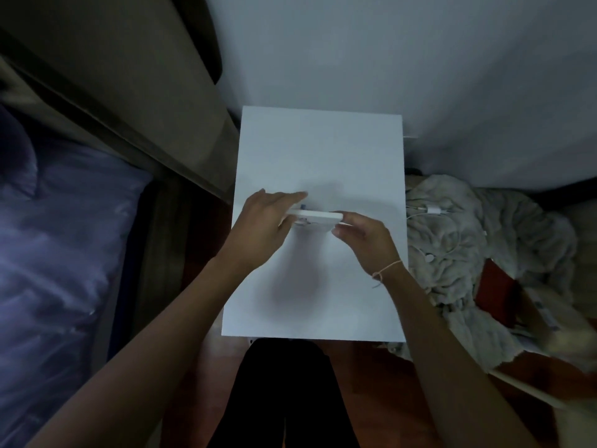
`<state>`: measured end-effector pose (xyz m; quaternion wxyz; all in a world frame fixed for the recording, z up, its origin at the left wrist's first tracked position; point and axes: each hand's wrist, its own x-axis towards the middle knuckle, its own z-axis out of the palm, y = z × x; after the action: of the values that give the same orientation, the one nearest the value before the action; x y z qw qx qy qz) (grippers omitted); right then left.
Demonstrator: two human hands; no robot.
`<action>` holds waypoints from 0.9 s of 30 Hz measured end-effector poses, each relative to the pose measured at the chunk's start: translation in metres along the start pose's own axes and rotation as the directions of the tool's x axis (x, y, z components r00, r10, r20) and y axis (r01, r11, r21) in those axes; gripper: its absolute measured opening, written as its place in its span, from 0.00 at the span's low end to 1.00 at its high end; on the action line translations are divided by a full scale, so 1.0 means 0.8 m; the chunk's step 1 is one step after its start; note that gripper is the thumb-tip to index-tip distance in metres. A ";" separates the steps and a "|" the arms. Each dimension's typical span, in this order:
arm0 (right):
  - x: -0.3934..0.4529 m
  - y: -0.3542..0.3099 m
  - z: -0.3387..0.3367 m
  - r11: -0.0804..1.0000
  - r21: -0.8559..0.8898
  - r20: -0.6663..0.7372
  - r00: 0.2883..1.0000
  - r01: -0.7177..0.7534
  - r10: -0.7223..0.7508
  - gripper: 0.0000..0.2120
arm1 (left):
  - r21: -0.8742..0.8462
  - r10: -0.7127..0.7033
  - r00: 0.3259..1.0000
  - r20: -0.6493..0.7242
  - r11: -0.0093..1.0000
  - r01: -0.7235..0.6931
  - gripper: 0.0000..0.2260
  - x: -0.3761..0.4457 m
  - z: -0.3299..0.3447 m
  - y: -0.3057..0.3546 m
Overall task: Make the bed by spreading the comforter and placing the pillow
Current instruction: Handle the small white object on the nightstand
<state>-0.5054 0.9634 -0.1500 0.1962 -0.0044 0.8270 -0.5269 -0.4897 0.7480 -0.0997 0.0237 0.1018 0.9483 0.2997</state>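
I stand at a white bedside table [323, 150]. Just above its top, my left hand [261, 221] and my right hand [361, 234] hold a small flat white device [318, 218] between them, one hand at each end. The bed lies at the left, covered in a rumpled blue-purple sheet [64, 247]. A dark rounded pillow [13, 153] shows at the far left edge. A beige headboard [129, 92] rises behind the bed. A crumpled cream fluffy blanket [478, 240] lies heaped on the floor to the right of the table.
White charging cables and a plug [433, 210] lie on the cream blanket. A red-orange object [494, 286] sits among the clutter at right. The wall [387, 53] stands close behind the table. My dark trouser legs [284, 392] are over a wooden floor.
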 end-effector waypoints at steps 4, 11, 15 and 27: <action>0.008 -0.001 0.004 1.000 -0.024 -0.100 0.995 -0.013 0.011 0.10 | -0.033 0.063 0.998 -0.018 0.997 -0.063 0.16 0.004 0.002 0.003; 0.024 -0.005 0.005 1.000 -0.012 -0.116 0.993 0.002 -0.003 0.12 | -0.190 -0.182 0.980 -0.077 0.968 0.165 0.18 0.005 0.000 -0.039; 0.030 -0.007 0.009 1.000 -0.017 -0.152 0.988 0.007 -0.009 0.12 | -0.236 -0.344 0.938 -0.029 0.915 0.328 0.23 -0.004 0.014 -0.060; 0.003 0.011 0.070 0.974 -0.214 -0.204 0.978 -0.075 0.030 0.29 | -0.265 -0.475 0.877 0.070 0.839 0.476 0.39 -0.031 0.079 -0.036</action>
<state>-0.4875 0.9183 -0.1789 0.1245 0.0486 0.8957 -0.4240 -0.4638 0.7555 -0.1686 0.1119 -0.1406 0.8930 0.4126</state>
